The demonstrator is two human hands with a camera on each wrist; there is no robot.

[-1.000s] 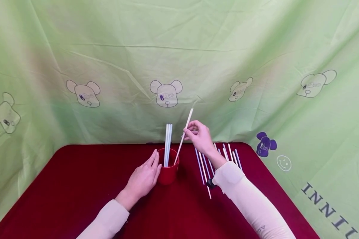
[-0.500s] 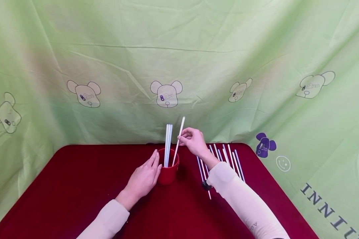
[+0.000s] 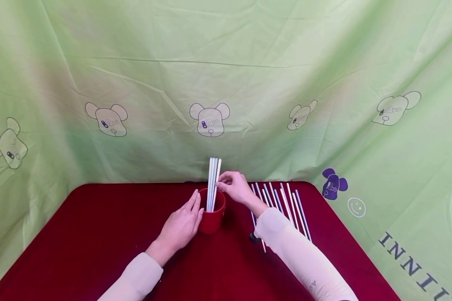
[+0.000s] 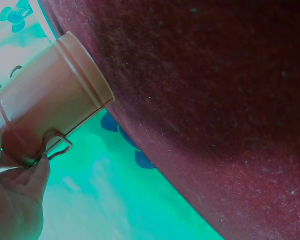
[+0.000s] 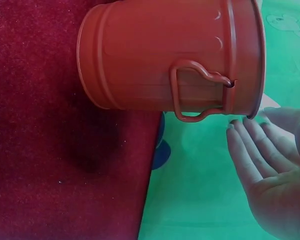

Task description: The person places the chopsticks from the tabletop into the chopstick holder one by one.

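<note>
A red bucket with small wire handles stands upright on the red table. My left hand rests against its left side, the long fingers straight; fingertips lie by a handle in the left wrist view. Several white and pale blue chopsticks stand in the bucket. At the bucket's right, my right hand pinches a cream chopstick between thumb and fingertips, its lower end inside the bucket. In the right wrist view the right hand's fingers are close to the bucket's rim.
Several loose chopsticks, cream and blue, lie side by side on the table at the right, partly behind the right forearm. A green cloth with printed bear heads hangs behind the table and along its sides.
My right hand has moved left and down with the cream chopstick, which now stands more upright beside the others in the bucket. My left hand and the bucket have stayed in place.
</note>
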